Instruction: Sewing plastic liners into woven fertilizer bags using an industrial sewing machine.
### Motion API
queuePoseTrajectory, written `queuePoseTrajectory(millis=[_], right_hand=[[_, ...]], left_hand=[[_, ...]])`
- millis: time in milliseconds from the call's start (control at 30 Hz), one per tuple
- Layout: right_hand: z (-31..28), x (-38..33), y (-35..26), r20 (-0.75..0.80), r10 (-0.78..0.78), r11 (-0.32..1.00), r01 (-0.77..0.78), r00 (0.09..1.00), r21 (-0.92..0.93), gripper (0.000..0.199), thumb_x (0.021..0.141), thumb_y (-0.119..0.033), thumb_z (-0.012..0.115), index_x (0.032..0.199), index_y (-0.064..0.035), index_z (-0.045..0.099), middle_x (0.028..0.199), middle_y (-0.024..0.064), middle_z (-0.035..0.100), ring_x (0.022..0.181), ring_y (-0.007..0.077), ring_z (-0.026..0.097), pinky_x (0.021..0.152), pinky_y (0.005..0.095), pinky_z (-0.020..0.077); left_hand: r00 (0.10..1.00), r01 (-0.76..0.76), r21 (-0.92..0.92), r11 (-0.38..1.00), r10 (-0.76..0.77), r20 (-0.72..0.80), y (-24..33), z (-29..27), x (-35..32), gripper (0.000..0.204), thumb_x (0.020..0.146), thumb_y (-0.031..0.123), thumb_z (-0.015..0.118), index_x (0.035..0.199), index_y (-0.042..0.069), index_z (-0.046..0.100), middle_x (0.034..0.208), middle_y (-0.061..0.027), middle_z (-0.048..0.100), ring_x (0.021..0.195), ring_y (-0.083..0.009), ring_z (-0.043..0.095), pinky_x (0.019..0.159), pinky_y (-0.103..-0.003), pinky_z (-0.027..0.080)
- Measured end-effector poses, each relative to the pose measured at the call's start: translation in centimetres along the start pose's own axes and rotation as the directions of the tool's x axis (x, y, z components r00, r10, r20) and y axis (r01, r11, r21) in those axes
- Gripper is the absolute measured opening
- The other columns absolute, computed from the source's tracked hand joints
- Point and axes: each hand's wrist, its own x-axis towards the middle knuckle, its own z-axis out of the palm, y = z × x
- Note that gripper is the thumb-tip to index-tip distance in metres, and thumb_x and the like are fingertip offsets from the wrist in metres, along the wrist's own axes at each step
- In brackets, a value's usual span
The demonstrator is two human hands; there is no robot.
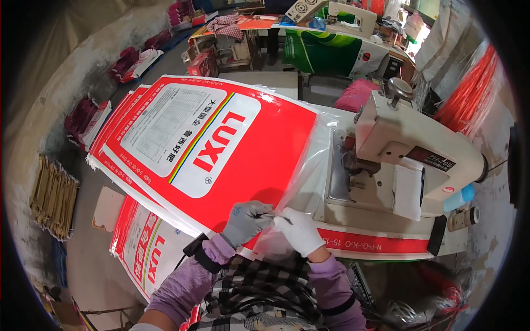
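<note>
A red and white printed sack (270,143) lies on top of a stack, its clear plastic liner (312,165) sticking out past the right edge. My left hand (246,223), in a grey glove, is closed in a pinch at the sack's near right corner. Fingertip to fingertip with it, my right hand (300,230), in a white glove, also pinches there. Thin clear film hangs just below both hands, and they seem to grip the liner's edge, though the exact spot between the fingers is too small to see. A cream sewing machine (417,149) stands to the right of the liner.
More printed sacks (144,243) lie lower at the left. Brown bundles (53,198) and maroon bundles (85,118) line the left wall. Red strands (469,88) hang at the right. Another sewing machine (350,19) stands at the back, with a pink bundle (358,96) nearer.
</note>
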Motion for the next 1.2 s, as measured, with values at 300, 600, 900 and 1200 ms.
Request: queuePoseTrajectory(millis=[300, 600, 900, 1200], right_hand=[[3.8, -0.6, -2.1, -0.222, 0.391, 0.539, -0.027, 0.893, 0.842, 0.044, 0.094, -0.027, 0.06, 0.058, -0.0097, 0.043, 0.055, -0.0073, 0.039, 0.049, 0.0035, 0.036, 0.044, 0.0247, 0.0317], [3.8, -1.8, -1.9, -0.417, 0.282, 0.827, 0.002, 0.864, 0.563, 0.04, 0.092, -0.03, 0.058, 0.066, 0.0004, 0.062, 0.054, 0.0079, 0.055, 0.051, 0.0189, 0.054, 0.053, 0.0386, 0.0415], [-0.3, -2.1, -6.3, -0.003, 0.065, 0.973, -0.062, 0.998, 0.224, 0.036, 0.075, -0.023, 0.078, 0.099, -0.0003, 0.065, 0.09, 0.0114, 0.066, 0.082, 0.0207, 0.064, 0.074, 0.0316, 0.0506], [7.6, 1.7, -2.9, -0.406, -0.008, 0.772, 0.264, 0.914, 0.578, 0.012, 0.08, -0.013, 0.071, 0.086, -0.0027, 0.069, 0.083, 0.0088, 0.068, 0.075, 0.0155, 0.067, 0.068, 0.0282, 0.0518]], left_hand=[[0.953, 0.3, -0.478, 0.826, -0.24, 0.184, 1.7, 0.3, 0.0, 0.017, 0.087, 0.004, 0.064, 0.103, -0.002, 0.065, 0.092, -0.0023, 0.067, 0.085, -0.0088, 0.061, 0.077, -0.024, 0.05], [0.997, -0.066, -0.63, 0.774, 0.082, -0.005, -0.6, -3.1, -0.3, 0.011, 0.085, -0.007, 0.056, 0.092, -0.002, 0.063, 0.085, -0.0037, 0.062, 0.075, -0.0092, 0.058, 0.069, -0.021, 0.047], [0.993, 0.037, -0.831, 0.555, -0.113, -0.032, 0.5, -2.2, -2.7, 0.004, 0.086, 0.002, 0.063, 0.089, -0.001, 0.062, 0.098, -0.0073, 0.063, 0.089, -0.0132, 0.06, 0.083, -0.03, 0.05], [0.961, 0.271, -0.023, 0.962, -0.27, 0.058, -2.5, -4.2, -0.5, 0.028, 0.089, 0.029, 0.063, 0.096, 0.002, 0.065, 0.084, -0.0069, 0.063, 0.076, -0.0126, 0.061, 0.066, -0.025, 0.049]])
